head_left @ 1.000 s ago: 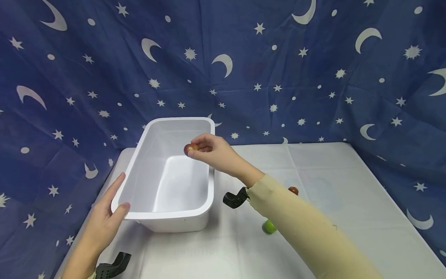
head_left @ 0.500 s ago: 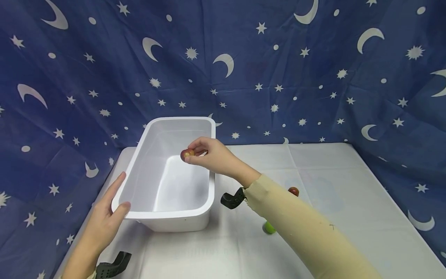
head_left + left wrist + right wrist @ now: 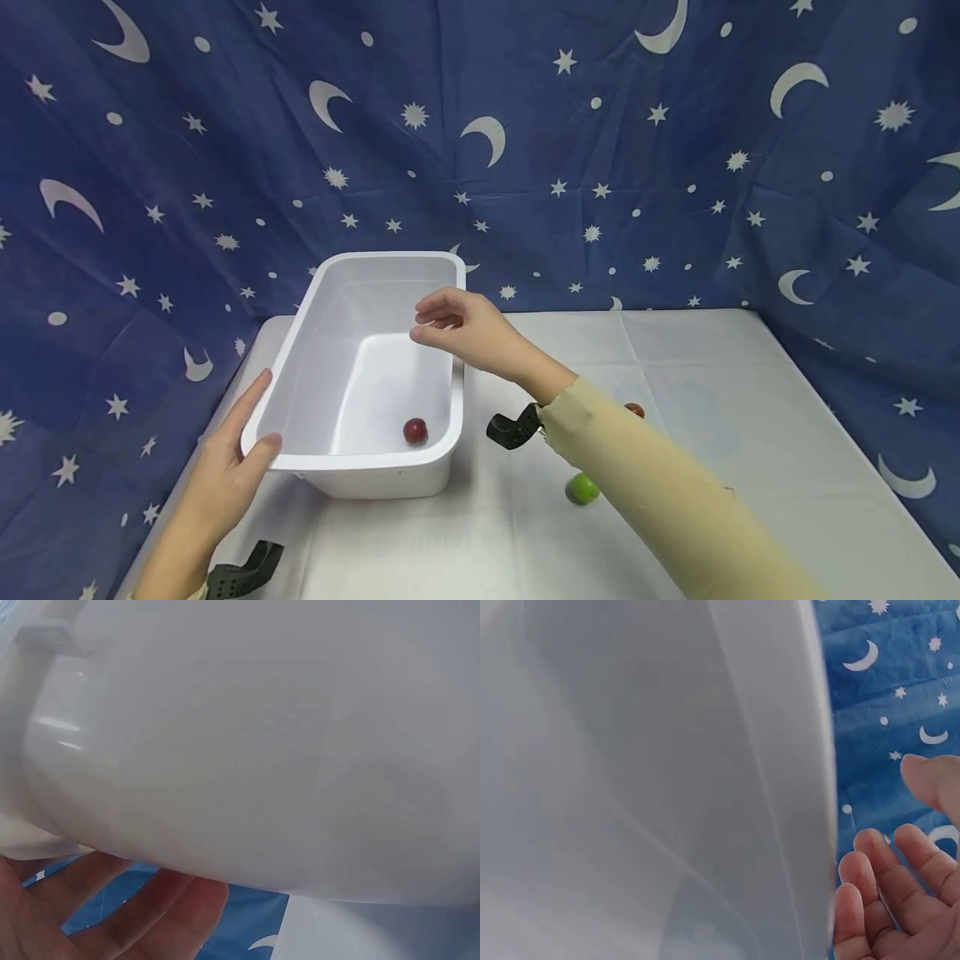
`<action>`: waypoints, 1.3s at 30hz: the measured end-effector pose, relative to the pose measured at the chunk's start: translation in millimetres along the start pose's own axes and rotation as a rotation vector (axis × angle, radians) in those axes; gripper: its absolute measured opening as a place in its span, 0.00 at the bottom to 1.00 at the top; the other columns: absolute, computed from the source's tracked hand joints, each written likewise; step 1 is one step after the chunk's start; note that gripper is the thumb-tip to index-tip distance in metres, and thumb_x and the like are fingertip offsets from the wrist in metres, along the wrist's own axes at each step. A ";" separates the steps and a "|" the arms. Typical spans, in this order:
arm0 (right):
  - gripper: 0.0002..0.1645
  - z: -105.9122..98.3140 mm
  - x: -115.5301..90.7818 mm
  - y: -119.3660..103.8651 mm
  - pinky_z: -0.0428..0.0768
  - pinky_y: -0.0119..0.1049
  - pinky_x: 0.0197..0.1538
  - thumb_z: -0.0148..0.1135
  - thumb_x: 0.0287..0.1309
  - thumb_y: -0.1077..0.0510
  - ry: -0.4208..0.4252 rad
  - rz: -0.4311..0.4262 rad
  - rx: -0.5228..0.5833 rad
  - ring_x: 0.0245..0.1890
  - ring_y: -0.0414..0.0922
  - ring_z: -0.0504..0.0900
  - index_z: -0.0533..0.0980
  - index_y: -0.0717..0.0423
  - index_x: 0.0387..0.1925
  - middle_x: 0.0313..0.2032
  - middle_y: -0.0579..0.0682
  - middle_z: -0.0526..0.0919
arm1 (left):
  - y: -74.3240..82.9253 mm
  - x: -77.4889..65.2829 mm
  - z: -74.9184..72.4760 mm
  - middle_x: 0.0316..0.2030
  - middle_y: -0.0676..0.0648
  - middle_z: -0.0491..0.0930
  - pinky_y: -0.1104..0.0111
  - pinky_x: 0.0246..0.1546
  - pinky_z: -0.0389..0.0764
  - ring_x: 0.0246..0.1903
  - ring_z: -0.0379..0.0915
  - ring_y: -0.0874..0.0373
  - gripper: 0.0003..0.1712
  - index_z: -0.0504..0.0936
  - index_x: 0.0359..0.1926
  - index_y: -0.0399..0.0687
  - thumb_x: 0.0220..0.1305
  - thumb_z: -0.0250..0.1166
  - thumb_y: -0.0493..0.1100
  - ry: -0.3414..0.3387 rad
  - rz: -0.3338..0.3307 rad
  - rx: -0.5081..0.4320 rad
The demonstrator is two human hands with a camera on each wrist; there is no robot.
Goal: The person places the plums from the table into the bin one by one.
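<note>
In the head view a white plastic tub (image 3: 360, 462) stands at the left of the table, its top facing up. My left hand (image 3: 225, 475) grips its near left corner, thumb over the rim and fingers along the outer wall. A small round dark red fruit, like a plum, (image 3: 415, 431) lies on the tub floor by the near right corner. Above the right rim hangs my right hand (image 3: 480, 335), fingers loosely bent and holding nothing. The right wrist view shows those fingers (image 3: 900, 889) parted from the thumb, beside the tub wall (image 3: 667, 750).
To the tub's right a green round fruit (image 3: 583, 489) lies on the white tablecloth (image 3: 420, 550). A reddish-brown fruit (image 3: 635, 410) is partly hidden behind my right sleeve (image 3: 660, 483). A blue curtain (image 3: 540, 158) with moons and stars closes off the back and sides.
My right hand has let go of the dark red fruit, which now lies in the tub. That hand has drawn back slightly right and up. My left hand stays on the rim.
</note>
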State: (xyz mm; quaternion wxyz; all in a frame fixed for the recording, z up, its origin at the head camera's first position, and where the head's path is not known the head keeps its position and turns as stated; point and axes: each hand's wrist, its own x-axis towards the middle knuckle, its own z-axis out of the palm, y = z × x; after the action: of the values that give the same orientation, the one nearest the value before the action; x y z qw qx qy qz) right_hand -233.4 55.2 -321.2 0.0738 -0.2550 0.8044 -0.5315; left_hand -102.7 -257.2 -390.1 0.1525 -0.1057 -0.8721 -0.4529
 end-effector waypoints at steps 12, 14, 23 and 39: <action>0.29 -66.3 -46.9 44.5 0.76 0.40 0.50 0.68 0.54 0.38 0.062 0.072 -0.109 0.47 0.41 0.77 0.76 0.44 0.55 0.49 0.42 0.80 | -2.4 0.1 -0.7 0.72 0.47 0.55 0.83 0.49 0.63 0.63 0.59 0.44 0.42 0.55 0.75 0.62 0.63 0.53 0.30 -0.004 -0.019 -0.013; 0.31 -76.5 -59.9 57.7 0.76 0.41 0.51 0.68 0.53 0.38 0.066 0.110 -0.142 0.48 0.41 0.77 0.75 0.44 0.57 0.50 0.42 0.79 | -2.0 0.1 -1.1 0.72 0.46 0.55 0.83 0.49 0.63 0.63 0.58 0.44 0.42 0.55 0.75 0.61 0.63 0.53 0.30 -0.005 -0.017 -0.014; 0.33 -114.0 -112.0 120.5 0.74 0.46 0.53 0.68 0.54 0.38 0.060 0.247 -0.292 0.49 0.45 0.77 0.75 0.48 0.58 0.51 0.48 0.80 | -2.7 -0.6 -0.2 0.72 0.46 0.56 0.83 0.49 0.62 0.62 0.57 0.67 0.42 0.56 0.75 0.60 0.62 0.54 0.29 0.007 -0.009 -0.019; 0.36 -147.9 -160.1 179.0 0.73 0.50 0.52 0.68 0.53 0.39 -0.040 0.566 -0.354 0.45 0.48 0.75 0.74 0.55 0.58 0.44 0.50 0.79 | -1.6 -1.0 0.4 0.72 0.46 0.56 0.84 0.49 0.62 0.63 0.59 0.45 0.43 0.55 0.75 0.62 0.63 0.54 0.30 0.004 -0.025 0.008</action>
State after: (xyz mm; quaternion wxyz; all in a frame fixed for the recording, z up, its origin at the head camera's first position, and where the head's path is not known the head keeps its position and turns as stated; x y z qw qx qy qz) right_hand -212.9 308.9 -442.7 0.1887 -0.0407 0.9216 -0.3368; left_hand -102.4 -257.8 -391.8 0.1492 -0.0934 -0.8748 -0.4513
